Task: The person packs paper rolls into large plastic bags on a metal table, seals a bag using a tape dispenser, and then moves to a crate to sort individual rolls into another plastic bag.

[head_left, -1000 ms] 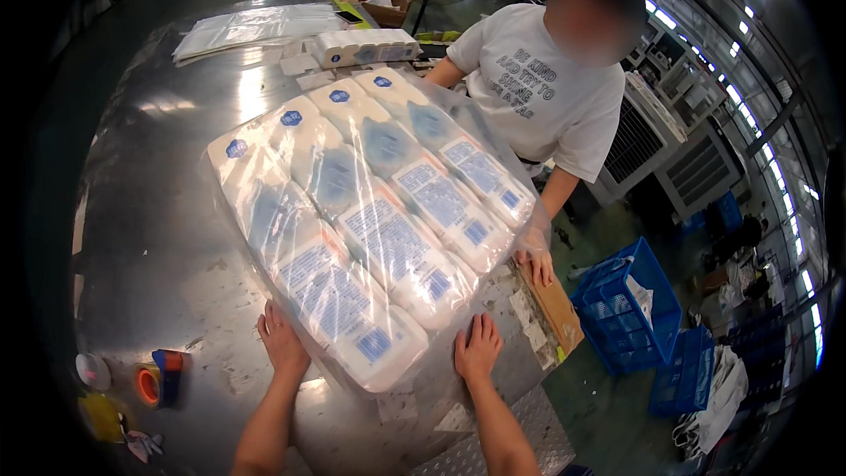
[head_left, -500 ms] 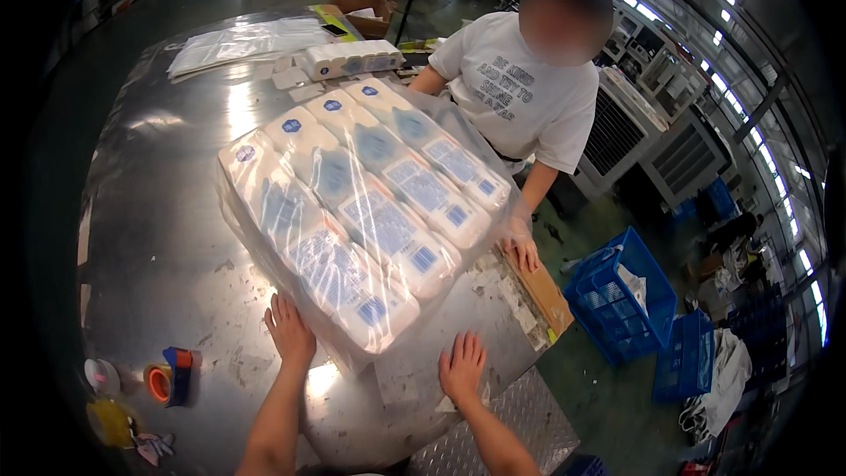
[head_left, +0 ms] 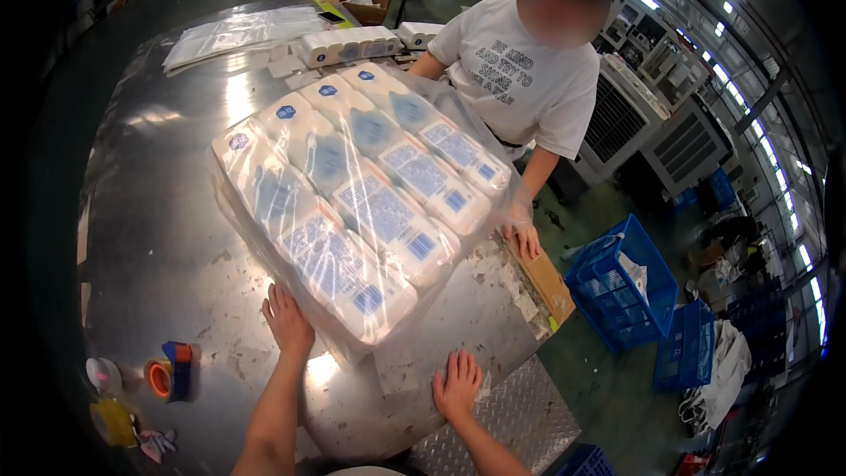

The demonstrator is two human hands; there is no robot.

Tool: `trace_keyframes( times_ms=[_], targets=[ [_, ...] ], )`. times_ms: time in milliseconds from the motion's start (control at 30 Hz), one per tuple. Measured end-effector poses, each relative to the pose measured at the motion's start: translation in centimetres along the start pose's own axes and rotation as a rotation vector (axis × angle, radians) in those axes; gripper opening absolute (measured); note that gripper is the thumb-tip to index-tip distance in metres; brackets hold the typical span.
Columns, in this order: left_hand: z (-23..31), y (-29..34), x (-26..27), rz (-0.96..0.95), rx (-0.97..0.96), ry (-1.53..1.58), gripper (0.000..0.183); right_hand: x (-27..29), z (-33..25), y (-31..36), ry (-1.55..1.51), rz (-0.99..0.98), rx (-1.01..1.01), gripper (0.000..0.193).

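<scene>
A large clear plastic bag (head_left: 392, 345) lies tilted across the metal table, filled with several long white-and-blue packs that look like tissue rolls (head_left: 379, 194). My left hand (head_left: 289, 322) rests by the bag's near left side, fingers stretched out; whether it presses on the plastic is hard to see. On the bare metal close to the table's near edge, my right hand (head_left: 457, 385) lies flat with fingers spread, apart from the bag. Across from me, a co-worker's hand (head_left: 524, 238) is at the bag's right end, beside a brown board.
An orange-and-blue tape dispenser (head_left: 169, 372) sits at the left on the table (head_left: 167, 247). Flat plastic bags (head_left: 238, 35) and a smaller roll pack (head_left: 350, 47) lie at the far side. Blue crates (head_left: 621, 291) stand on the floor to the right.
My right hand has slid slightly toward me, away from the bag. The view has shifted a little; the bag and my left hand stay about where they were. Another small pack shows at the back.
</scene>
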State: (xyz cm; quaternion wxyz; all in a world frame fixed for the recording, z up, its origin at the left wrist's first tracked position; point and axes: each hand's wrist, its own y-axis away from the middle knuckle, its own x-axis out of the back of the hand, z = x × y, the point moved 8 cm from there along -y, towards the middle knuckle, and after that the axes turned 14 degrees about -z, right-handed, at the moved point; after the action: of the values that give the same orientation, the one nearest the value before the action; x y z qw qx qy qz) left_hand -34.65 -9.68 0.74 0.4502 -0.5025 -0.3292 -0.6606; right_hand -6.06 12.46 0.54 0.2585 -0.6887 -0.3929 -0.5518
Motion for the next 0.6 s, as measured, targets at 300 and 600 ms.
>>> trace_keyframes(
  times_ms=[300, 600],
  targets=[
    [0.01, -0.17, -0.05, -0.015, 0.007, 0.008, 0.05, 0.3, -0.04, -0.03, 0.023, 0.021, -0.004, 0.055],
    [0.13, -0.04, -0.04, 0.009, -0.022, 0.03, 0.05, 0.2, 0.06, -0.02, 0.018, 0.028, -0.006, 0.055]
  ],
)
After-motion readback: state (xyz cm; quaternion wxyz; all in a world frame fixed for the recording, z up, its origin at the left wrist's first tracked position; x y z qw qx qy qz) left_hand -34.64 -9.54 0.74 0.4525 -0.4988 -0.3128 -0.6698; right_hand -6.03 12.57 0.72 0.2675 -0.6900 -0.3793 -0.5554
